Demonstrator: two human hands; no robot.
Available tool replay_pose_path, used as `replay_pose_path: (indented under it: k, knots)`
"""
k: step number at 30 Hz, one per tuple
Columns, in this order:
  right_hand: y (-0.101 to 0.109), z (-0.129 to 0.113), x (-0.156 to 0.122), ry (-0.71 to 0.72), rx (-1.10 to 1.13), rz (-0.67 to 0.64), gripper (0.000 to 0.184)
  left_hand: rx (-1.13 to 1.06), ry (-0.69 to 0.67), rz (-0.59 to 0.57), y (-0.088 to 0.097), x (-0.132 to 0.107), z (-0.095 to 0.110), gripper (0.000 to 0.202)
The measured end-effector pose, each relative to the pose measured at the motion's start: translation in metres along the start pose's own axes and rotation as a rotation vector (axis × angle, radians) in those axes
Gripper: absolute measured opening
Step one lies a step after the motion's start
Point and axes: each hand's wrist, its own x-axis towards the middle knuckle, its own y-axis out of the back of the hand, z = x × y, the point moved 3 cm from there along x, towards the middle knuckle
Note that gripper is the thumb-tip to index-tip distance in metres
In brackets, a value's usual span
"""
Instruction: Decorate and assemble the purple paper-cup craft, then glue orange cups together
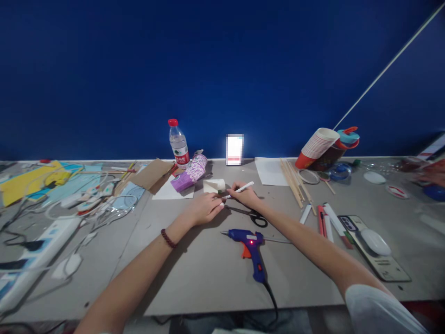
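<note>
My right hand [246, 196] grips a white marker pen [241, 189], its tip pointing left toward my left hand. My left hand [206, 207] rests on the grey table [194, 269], fingers curled together and pinching something small I cannot make out at the pen's tip. A white paper cup [214, 186] lies on its side just beyond both hands. Black-handled scissors [251, 215] lie right below my right hand. A blue hot glue gun [251, 245] with a red light on stands nearer to me, its cable running off the front edge.
A water bottle [178, 144], a purple carton [190, 175] and cardboard [153, 173] sit at the back left. A stack of paper cups [317, 146], wooden sticks [293, 180] and tape rolls [308, 176] lie at the right. Markers [327, 220] and a phone [373, 253] are near my right arm. Power strips and cables [45, 241] crowd the left.
</note>
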Motion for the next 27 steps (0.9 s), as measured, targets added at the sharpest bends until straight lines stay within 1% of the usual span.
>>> replay_pose_path:
  k: [4,6,11,14,17,22,25,27]
  knots:
    - [-0.001,0.003,0.001,-0.005,0.045,0.005,0.030,0.012,-0.013,0.005,-0.001,0.000,-0.001,0.040]
    - [0.000,0.006,0.002,-0.011,0.106,0.014,0.031,0.008,-0.013,0.011,-0.001,0.000,-0.001,0.040]
    - [0.006,0.013,0.006,-0.120,0.257,0.065,0.035,-0.051,0.010,0.050,-0.003,0.001,-0.005,0.037]
    - [0.011,0.012,0.008,-0.168,0.345,0.037,0.036,-0.085,0.018,0.058,-0.004,0.001,-0.006,0.037]
    - [0.016,0.007,0.010,-0.199,0.431,-0.003,0.039,-0.082,0.027,0.060,-0.003,0.001,-0.007,0.040]
    - [0.024,-0.010,0.005,-0.100,0.416,0.046,0.042,-0.091,0.062,0.048,-0.001,0.002,-0.005,0.042]
    - [0.020,-0.021,-0.004,-0.075,0.393,-0.013,0.039,-0.116,0.057,0.052,0.000,0.002,-0.004,0.042]
    - [0.015,-0.026,-0.009,-0.089,0.391,-0.067,0.037,-0.131,0.039,0.061,0.001,0.002,-0.003,0.041]
